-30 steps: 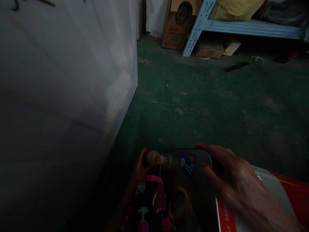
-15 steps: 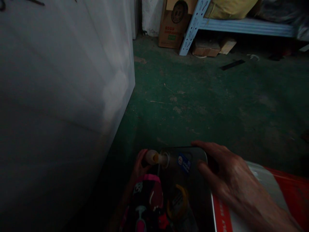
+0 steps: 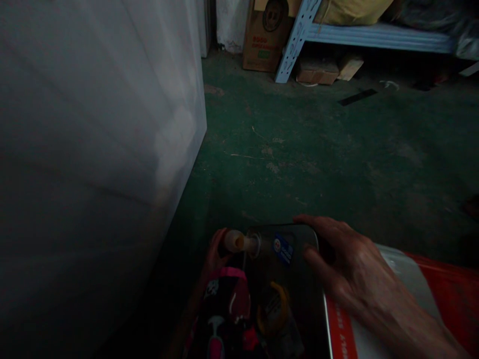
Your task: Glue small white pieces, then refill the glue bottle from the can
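A shiny rectangular metal can [image 3: 295, 294] with a red and white side lies tilted in front of me, its flat top facing up. My right hand [image 3: 355, 279] rests over the can's far right corner, fingers curled on its edge. A pale spout [image 3: 239, 242] sticks out of the can's top at the left corner. My left hand [image 3: 214, 252] is at the spout's tip, fingers closed around it, partly hidden behind the can and a pink patterned sleeve [image 3: 226, 309]. A small blue sticker [image 3: 282, 249] sits beside the spout.
A big white panel [image 3: 93, 149] fills the left side, close to the can. The green concrete floor [image 3: 318, 149] stretches ahead. At the back stand a cardboard box [image 3: 265, 35], a blue metal shelf rack [image 3: 299, 35] and small wooden blocks [image 3: 322, 72].
The view has drifted slightly, so the can and both hands sit a little higher and more to the left. The hands keep the same hold.
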`<action>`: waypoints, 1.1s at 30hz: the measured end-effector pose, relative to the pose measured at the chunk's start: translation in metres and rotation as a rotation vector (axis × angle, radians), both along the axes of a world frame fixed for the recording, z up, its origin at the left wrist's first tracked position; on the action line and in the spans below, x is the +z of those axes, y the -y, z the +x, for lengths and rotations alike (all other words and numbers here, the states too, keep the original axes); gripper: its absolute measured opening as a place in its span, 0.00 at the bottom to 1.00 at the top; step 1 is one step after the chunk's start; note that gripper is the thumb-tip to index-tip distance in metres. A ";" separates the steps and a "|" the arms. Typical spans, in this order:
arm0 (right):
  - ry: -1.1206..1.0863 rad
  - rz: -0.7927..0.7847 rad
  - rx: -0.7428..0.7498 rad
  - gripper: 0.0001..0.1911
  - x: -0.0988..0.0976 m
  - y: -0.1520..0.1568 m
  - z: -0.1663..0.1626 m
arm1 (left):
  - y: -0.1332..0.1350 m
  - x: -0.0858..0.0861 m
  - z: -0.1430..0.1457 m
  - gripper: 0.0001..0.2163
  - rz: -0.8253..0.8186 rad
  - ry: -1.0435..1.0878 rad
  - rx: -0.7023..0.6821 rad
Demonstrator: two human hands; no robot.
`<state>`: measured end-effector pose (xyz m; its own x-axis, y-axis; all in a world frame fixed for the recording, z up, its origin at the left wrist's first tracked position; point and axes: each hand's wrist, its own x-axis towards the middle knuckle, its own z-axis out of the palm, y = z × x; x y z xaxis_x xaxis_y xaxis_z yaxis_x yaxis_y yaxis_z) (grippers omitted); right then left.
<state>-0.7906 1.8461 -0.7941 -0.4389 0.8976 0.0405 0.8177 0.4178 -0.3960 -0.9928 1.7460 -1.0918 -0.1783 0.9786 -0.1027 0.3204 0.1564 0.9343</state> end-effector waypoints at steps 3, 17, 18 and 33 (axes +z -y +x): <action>-0.006 -0.012 -0.008 0.21 0.002 -0.001 -0.001 | 0.001 -0.003 -0.001 0.33 -0.005 0.003 0.002; -0.003 -0.028 -0.006 0.22 0.003 -0.001 -0.002 | -0.003 0.010 0.002 0.29 0.004 0.001 0.008; 0.000 -0.028 -0.001 0.21 0.002 0.000 -0.001 | -0.003 0.010 0.002 0.28 0.006 -0.002 0.008; 0.005 -0.034 0.004 0.21 0.002 0.000 -0.002 | -0.002 0.007 0.004 0.28 0.021 -0.009 0.030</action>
